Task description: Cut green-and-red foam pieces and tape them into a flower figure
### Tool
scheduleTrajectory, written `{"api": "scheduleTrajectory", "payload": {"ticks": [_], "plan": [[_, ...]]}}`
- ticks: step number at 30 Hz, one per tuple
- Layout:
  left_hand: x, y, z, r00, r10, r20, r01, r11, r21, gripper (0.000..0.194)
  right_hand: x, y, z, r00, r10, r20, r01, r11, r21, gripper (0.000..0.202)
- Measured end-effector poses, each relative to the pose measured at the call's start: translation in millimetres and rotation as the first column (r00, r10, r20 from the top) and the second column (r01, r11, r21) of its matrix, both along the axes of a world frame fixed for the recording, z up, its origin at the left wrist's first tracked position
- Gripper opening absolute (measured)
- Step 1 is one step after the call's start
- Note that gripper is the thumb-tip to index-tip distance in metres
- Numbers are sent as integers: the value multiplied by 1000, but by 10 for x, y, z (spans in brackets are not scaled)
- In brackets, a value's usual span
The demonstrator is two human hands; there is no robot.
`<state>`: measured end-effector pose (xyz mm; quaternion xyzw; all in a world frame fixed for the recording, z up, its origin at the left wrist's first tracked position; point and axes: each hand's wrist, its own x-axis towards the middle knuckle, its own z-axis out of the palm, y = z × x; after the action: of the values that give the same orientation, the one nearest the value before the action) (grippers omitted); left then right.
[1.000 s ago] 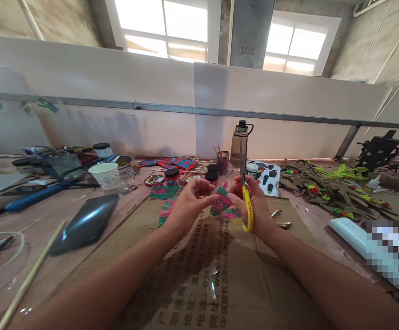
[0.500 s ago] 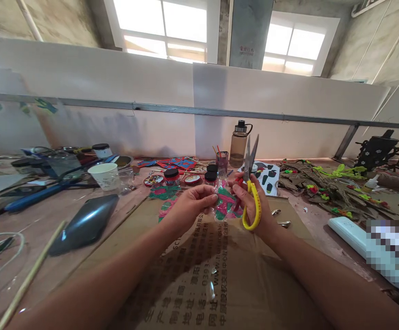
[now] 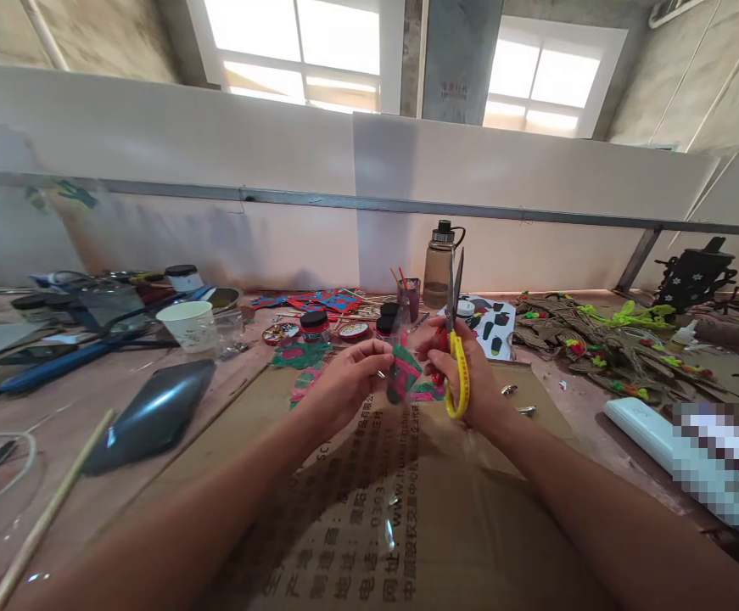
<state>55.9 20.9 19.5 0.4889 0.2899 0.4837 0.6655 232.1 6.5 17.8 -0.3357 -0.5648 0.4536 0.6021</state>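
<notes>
My left hand [image 3: 342, 387] pinches a piece of clear film painted green and pink [image 3: 408, 370] between thumb and fingers, in the middle of the head view. A pair of scissors [image 3: 458, 378] with yellow and red handles is gripped in my right hand [image 3: 482, 382], blades pointing up and slightly parted, away from the film. The right fingertips are close to the film's right edge; whether they touch it, I cannot tell. Other green and pink painted pieces [image 3: 300, 355] lie on the cardboard sheet [image 3: 471, 526] behind my left hand.
Paint jars [image 3: 314, 324], a brush cup [image 3: 409, 297] and a brown bottle [image 3: 439, 267] stand at the back. Left are a paper cup [image 3: 186, 326], a dark phone-like slab [image 3: 153, 416] and a wooden stick [image 3: 57, 509]. Woven brown pieces [image 3: 573, 339] and a white box [image 3: 640, 433] lie right.
The painted film has turned and tilted in my left fingers. The scissors have swung a little, their blades now closer together and more upright. The view has shifted slightly.
</notes>
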Motion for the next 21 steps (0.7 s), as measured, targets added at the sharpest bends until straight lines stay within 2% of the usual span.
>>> {"api": "scheduleTrajectory", "payload": {"ticks": [5, 8, 11, 14, 17, 21], "plan": [[-101, 103, 53, 976, 199, 90, -208, 973, 104, 27, 9, -26, 60, 981, 68, 183, -75, 997, 30, 37], [-160, 157, 56, 969, 233, 79, -243, 956, 165, 30, -4, -55, 92, 970, 52, 237, -57, 998, 18, 31], [-170, 179, 37, 966, 250, 68, -258, 946, 195, 34, -11, -67, 88, 985, 24, 174, -25, 1000, 1, 30], [-129, 169, -3, 973, 224, 59, -231, 959, 167, 39, 0, -62, 63, 998, 40, 58, -40, 999, -8, 32], [-62, 133, -55, 987, 140, 85, -147, 985, 89, 45, 13, -62, 57, 998, 62, -25, -63, 998, -4, 30], [11, 68, -120, 996, -11, 92, 12, 1000, -14, 49, -9, -83, 84, 995, 101, 15, -101, 995, 23, 33]]}}
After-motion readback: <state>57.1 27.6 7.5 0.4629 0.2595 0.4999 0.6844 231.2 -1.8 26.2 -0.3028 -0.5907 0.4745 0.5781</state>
